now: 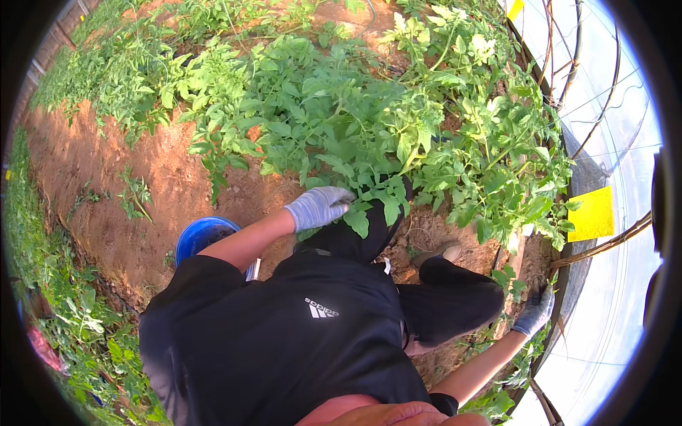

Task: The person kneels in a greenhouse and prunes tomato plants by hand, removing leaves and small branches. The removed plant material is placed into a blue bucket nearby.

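My left hand (321,207), in a grey-blue work glove, is at the near edge of the tomato plants (341,112), its fingertips against leaves above my knee. Whether it grips a stem cannot be told. My right hand (535,313), gloved alike, reaches out low at the right, close to the greenhouse wall and some tomato foliage; its fingers are partly hidden. A blue bucket (205,237) stands on the soil beside my left forearm, which covers part of it.
A yellow sticky trap (591,214) hangs by the plastic film wall (602,314) at the right. Wooden poles (602,242) cross there. Cut foliage (137,194) lies on the bare soil at the left. Another row of plants (101,330) grows at lower left.
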`<state>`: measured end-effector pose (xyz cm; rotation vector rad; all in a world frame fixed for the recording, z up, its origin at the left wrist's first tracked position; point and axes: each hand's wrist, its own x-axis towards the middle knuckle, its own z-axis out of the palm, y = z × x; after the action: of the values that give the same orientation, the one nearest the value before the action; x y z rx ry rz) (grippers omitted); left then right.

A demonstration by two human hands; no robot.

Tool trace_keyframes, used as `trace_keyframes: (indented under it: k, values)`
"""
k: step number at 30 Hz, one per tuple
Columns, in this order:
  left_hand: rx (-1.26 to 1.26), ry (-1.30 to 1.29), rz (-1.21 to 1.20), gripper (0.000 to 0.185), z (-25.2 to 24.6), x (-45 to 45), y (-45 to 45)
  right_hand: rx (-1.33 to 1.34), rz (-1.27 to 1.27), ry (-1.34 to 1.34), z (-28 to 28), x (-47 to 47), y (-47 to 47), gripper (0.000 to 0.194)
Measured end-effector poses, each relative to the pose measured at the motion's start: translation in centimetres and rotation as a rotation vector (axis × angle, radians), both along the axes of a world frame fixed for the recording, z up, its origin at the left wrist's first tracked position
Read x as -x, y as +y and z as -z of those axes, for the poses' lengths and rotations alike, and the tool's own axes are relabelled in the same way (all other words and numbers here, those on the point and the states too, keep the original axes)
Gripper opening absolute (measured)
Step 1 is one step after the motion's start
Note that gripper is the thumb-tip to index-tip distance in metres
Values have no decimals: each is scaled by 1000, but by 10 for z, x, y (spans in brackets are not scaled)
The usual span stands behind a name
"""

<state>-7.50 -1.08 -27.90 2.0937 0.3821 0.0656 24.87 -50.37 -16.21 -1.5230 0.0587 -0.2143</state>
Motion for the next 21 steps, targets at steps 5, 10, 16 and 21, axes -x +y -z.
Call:
trace_keyframes:
  k: [5, 10, 16, 21]
  values:
    - [-88, 89, -275, 41, 20, 83, 15, 90, -251, -67, -28, 7, 63, 22]
    - [-300, 481, -441, 46, 49, 167, 6, 272, -524, -138, -16, -2, 129, 30]
    - [-143, 695, -818, 47, 112, 280, -11, 226, -642, -33, 41, -1, 198, 29]
    - [51, 1011, -992, 52, 194, 349, -35, 517, -806, -86, 43, 33, 227, 16]
